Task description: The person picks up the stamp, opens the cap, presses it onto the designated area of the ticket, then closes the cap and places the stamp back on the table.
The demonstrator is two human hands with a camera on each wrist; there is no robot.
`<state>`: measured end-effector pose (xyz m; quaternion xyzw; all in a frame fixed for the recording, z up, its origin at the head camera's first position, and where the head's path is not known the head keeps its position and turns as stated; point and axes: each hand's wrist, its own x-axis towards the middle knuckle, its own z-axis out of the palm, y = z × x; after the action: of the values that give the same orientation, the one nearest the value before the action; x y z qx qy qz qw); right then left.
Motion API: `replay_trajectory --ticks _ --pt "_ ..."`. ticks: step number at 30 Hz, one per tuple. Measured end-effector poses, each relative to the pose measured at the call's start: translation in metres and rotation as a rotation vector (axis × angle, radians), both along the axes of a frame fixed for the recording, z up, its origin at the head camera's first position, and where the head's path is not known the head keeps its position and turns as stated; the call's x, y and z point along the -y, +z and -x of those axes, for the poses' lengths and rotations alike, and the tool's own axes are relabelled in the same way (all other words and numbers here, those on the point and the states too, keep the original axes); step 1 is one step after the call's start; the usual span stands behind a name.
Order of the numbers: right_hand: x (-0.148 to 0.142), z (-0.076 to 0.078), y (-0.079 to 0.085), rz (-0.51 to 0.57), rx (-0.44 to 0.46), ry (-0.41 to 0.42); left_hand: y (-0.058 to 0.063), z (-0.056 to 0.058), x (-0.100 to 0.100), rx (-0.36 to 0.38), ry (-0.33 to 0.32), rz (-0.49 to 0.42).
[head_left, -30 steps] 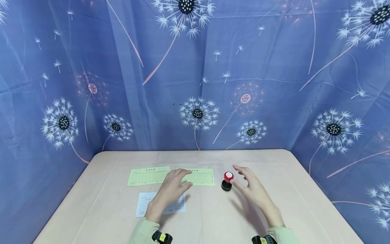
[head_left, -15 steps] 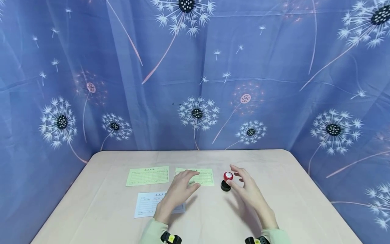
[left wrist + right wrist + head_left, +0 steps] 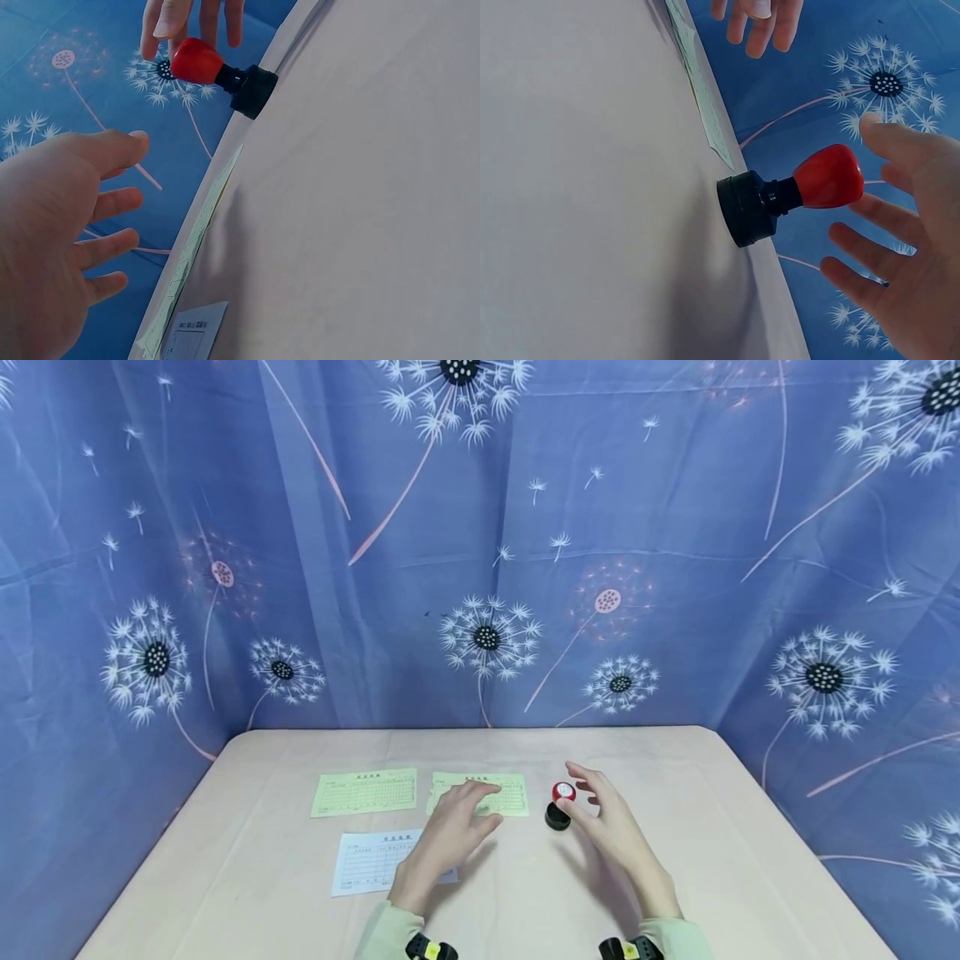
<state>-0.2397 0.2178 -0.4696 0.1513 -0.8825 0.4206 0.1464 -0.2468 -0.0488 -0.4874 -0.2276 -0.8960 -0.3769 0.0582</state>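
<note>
A round stamp with a red knob and black base (image 3: 558, 815) stands upright on the table. My right hand (image 3: 617, 828) hovers just to its right, thumb and fingers spread around the knob's side and holding nothing. In the right wrist view the red knob (image 3: 831, 177) sits in front of the parted fingers. My left hand (image 3: 453, 831) hangs in the air with fingers loosely bent, nothing in its grasp. It partly covers a green printed form (image 3: 514, 793) and a blue-white printed form (image 3: 363, 864), both lying on the table.
Another green form (image 3: 363, 793) lies at the back left of the pale table (image 3: 247, 860). Blue curtains (image 3: 405, 610) with dandelion prints hang close behind the table and along both sides.
My left hand has moved right, away from the left green form and toward the stamp. The right hand has shifted slightly left, closer to the knob. The stamp and forms have stayed put.
</note>
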Motion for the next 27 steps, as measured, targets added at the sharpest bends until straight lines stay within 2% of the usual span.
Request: replay_trajectory --ticks 9,18,21,27 --pt "-0.0008 0.0014 -0.0030 0.013 0.021 -0.007 -0.0024 0.0011 -0.0013 -0.014 0.008 0.041" --pt "-0.0003 0.0039 -0.0079 0.010 0.022 -0.011 -0.0011 0.0009 0.0003 -0.008 0.005 0.028" --pt "0.0032 0.0048 -0.0079 0.029 0.055 -0.017 -0.0001 0.0004 0.0004 -0.006 -0.004 0.029" --pt "0.0067 0.0030 -0.0056 0.006 0.095 -0.089 -0.0003 0.0018 -0.0003 -0.022 -0.018 0.060"
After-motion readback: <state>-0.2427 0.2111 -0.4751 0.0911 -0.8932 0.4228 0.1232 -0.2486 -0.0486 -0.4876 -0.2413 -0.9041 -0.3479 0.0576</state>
